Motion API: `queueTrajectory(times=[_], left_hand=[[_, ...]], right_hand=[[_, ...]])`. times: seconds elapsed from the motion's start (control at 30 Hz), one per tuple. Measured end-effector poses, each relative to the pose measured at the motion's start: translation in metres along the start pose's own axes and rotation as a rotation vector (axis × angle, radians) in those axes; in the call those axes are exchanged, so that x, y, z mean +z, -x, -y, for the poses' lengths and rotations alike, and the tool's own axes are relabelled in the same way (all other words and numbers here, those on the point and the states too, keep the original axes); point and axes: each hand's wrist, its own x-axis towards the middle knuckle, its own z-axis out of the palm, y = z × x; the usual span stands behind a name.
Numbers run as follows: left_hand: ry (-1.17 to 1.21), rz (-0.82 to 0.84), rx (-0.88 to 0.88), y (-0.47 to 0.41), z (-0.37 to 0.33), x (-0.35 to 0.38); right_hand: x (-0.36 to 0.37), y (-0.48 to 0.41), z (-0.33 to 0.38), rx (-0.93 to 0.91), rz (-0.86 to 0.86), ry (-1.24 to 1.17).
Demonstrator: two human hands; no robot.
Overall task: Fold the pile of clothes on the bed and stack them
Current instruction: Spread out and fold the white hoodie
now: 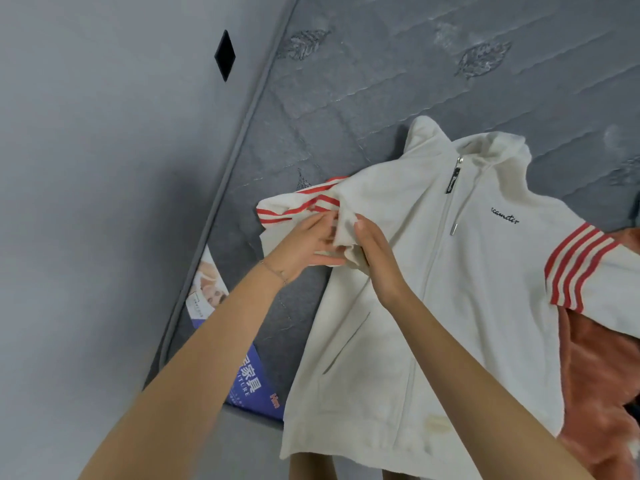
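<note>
Because the left hand [304, 249] and right hand [375, 261] both pinch bunched cloth of the striped sleeve [294, 209], left of the zip [438, 251], the white jacket [485, 306] lying front-up on the bed [346, 98] may drag askew. Right of the zip, the other sleeve [581, 268] overlaps a rust fleece [595, 393]. A hard pull could shift the jacket off square and crease the fold.

Bedroom (bare quilted mattress [363, 98]).
</note>
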Motion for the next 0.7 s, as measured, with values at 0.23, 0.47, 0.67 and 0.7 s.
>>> queueTrajectory(times=[0.23,0.47,0.67,0.7], left_hand=[[-0.246,-0.068,0.181,-0.017,0.019,0.024],[-0.925,-0.3,0.483,-0.056,0.017,0.036],[-1.228,-0.244,0.511,-0.094,0.032,0.103],[-1.267,-0.234,0.518,-0.098,0.037,0.117]], right_hand=[[-0.056,0.001,-0.025,0.048,-0.206,-0.059],[-0.118,-0.002,-0.03,0.089,-0.346,-0.139],[-0.197,-0.01,-0.01,-0.038,-0.652,-0.042],[-0.211,-0.012,-0.008,-0.057,-0.674,-0.011]])
